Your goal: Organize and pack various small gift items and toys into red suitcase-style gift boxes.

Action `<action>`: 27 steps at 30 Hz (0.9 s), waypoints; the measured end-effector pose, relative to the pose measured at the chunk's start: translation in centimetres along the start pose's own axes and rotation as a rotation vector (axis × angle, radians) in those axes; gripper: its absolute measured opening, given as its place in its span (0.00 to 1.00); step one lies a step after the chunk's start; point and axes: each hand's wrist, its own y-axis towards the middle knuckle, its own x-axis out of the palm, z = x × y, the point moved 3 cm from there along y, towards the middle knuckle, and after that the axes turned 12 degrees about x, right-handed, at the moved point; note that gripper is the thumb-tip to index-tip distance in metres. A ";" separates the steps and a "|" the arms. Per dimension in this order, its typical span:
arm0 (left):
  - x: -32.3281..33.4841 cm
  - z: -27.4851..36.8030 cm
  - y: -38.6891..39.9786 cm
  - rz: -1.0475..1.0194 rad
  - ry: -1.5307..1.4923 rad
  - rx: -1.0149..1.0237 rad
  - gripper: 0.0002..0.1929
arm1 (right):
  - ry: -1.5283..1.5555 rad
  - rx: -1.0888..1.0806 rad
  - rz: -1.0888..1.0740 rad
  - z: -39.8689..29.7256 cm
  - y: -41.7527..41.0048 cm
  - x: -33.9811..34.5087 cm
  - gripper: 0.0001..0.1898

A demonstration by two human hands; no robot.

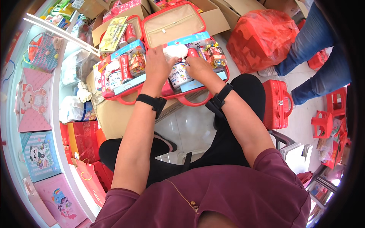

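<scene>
An open red hard-shell case [186,97] sits before me, its beige-lined lid [172,27] raised. In it stands a white printed mug [179,75] with a white fluffy item [176,51] at its top. My left hand [157,67] is at the left of the fluffy item, thumb in front of it; its grip is partly hidden. At the mug's right rim, the curled fingers of my right hand [201,69] hold on. A red can [192,52], a clear pack of wrapped sweets [215,55] and a blue box [196,37] are packed around them.
To the left is a similar filled red case [125,100] with yellow packs [112,35]. Cardboard [119,122] lies underneath. A red plastic bag [261,40], a small red case [275,104] and a person's jeans-clad leg [322,77] are on the right. Shelves [64,114] line the left.
</scene>
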 end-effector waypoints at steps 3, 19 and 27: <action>-0.5 -0.2 1.0 0.217 0.012 0.149 0.33 | -0.028 0.051 0.031 0.4 -0.1 -0.1 0.10; 2.5 -2.5 3.6 -0.331 -0.015 0.150 0.27 | -0.028 -0.045 0.137 1.0 0.8 1.1 0.08; 3.8 -1.6 3.9 -0.270 0.050 0.178 0.20 | -0.026 -0.022 0.148 1.3 1.0 1.3 0.07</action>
